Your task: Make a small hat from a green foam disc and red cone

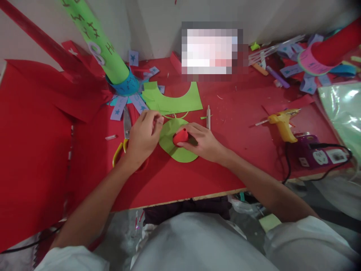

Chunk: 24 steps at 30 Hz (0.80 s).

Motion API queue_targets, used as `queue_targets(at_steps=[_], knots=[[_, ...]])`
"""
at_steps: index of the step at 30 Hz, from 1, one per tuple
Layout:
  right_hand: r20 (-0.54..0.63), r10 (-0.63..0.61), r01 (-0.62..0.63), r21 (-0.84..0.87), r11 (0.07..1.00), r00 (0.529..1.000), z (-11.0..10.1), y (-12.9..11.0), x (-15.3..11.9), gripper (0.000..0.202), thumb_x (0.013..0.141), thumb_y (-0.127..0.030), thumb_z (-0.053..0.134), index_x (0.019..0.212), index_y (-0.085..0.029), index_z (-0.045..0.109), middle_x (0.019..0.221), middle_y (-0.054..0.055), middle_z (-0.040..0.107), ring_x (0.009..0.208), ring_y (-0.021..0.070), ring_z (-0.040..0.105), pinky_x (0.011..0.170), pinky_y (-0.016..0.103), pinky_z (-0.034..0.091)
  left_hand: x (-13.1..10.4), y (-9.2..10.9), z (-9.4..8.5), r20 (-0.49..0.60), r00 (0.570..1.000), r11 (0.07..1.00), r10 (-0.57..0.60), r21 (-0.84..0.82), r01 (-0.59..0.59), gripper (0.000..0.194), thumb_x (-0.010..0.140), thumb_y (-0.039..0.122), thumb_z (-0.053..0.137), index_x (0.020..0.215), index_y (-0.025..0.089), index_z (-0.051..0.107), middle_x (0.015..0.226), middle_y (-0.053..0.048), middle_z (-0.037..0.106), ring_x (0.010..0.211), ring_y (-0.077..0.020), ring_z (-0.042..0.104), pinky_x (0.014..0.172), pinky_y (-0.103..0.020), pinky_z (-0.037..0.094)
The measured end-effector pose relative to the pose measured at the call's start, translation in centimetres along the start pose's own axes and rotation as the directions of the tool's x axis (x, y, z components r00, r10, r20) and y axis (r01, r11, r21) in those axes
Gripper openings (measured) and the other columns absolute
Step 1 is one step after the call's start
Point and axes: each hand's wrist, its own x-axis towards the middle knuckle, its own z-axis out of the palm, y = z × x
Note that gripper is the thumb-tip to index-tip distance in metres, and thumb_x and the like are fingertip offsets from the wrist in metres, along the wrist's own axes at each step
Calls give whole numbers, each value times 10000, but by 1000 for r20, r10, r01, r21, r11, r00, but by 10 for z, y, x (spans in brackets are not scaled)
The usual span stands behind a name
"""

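Note:
A round green paper disc (183,155) lies on the red tabletop in front of me. On it stands a small red cone-like piece (180,137), held between the thumb and fingers of my right hand (203,142). My left hand (145,136) is raised just left of the disc, its fingers curled and the thumb near the fingertips; whatever it may pinch is too small to make out. Beside and partly under the left hand are scissors (127,124) with yellow handles. Behind the disc lies a green sheet (180,103) with a curved cut-out.
A green paper tube (108,56) with a blue base stands at back left, a red tube (338,45) at back right. A yellow glue gun (285,126) and purple power strip (310,152) sit right. A white pen (208,117) lies beyond my right hand.

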Motion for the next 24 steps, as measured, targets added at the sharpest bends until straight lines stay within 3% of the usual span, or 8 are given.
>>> queue_targets(at_steps=[3, 6, 9, 16, 20, 24], knots=[[-4, -19, 19, 5, 1000, 1000, -2, 0, -1, 336, 1075, -499, 654, 1279, -235, 681, 1214, 114, 784, 1127, 281, 741, 997, 424, 607, 4, -16, 2, 114, 990, 996, -84, 37, 80, 264, 1046, 441, 631, 1138, 199, 683, 1015, -60, 708, 886, -212, 638, 790, -335, 470], [6, -12, 12, -1, 1000, 1000, -3, 0, -1, 324, 1068, -502, 666, 1262, -243, 681, 1215, 113, 786, 1126, 282, 744, 988, 427, 613, 5, -21, 6, 208, 971, 981, -118, -126, 147, 289, 968, 420, 717, 1156, 201, 693, 909, -20, 705, 754, -169, 614, 699, -301, 453], [9, -22, 22, 5, 1000, 1000, -3, 0, -2, 304, 1069, -494, 666, 1251, -251, 683, 1193, 108, 792, 1109, 280, 745, 986, 437, 615, 4, -19, 8, 241, 964, 950, -112, -258, 174, 347, 933, 444, 747, 1179, 202, 706, 923, -18, 737, 764, -158, 624, 694, -286, 454], [21, -118, 117, 13, 993, 993, -5, 2, -7, 267, 1096, -469, 623, 1265, -271, 682, 1195, 97, 794, 1151, 275, 751, 1004, 438, 617, -1, -12, 8, 221, 973, 930, -68, -339, 142, 318, 1004, 498, 676, 918, 193, 672, 808, 7, 649, 718, -135, 529, 680, -289, 401], [10, -131, 131, -5, 991, 991, -4, 5, -10, 247, 1085, -419, 652, 1288, -281, 679, 1196, 92, 791, 1138, 278, 751, 990, 453, 623, -1, -6, 7, 189, 981, 884, -47, -449, 129, 391, 1051, 558, 620, 910, 198, 674, 806, -5, 641, 738, -144, 548, 675, -287, 428], [11, -125, 125, -26, 992, 992, -3, 8, -11, 250, 1071, -427, 667, 1278, -288, 679, 1149, 93, 783, 1065, 280, 751, 917, 443, 633, -6, 5, 0, 277, 960, 771, 52, -622, 138, 509, 1130, 604, 429, 1029, 200, 722, 921, -62, 756, 813, -172, 686, 713, -304, 531]])
